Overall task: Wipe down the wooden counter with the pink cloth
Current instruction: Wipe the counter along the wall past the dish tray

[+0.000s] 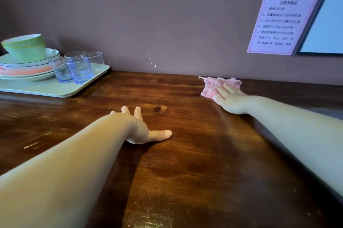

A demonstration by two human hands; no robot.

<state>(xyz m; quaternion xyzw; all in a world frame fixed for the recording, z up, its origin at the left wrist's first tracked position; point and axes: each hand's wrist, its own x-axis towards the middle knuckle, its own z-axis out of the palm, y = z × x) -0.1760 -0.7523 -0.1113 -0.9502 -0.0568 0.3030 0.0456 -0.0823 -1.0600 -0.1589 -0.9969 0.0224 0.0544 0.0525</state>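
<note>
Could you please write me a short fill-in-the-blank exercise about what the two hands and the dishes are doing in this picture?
1. The right hand presses the pink cloth flat near the ____ edge of the wooden counter.
2. The left hand rests palm-down and holds ____.
3. The clear glasses stand on a pale green ____.
4. A green bowl sits on top of the stacked ____.

Missing words: back; nothing; tray; plates

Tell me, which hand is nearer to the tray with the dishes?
The left hand is nearer: it lies flat mid-counter, to the right of the tray. The right hand presses the pink cloth farther right, by the wall.
</note>
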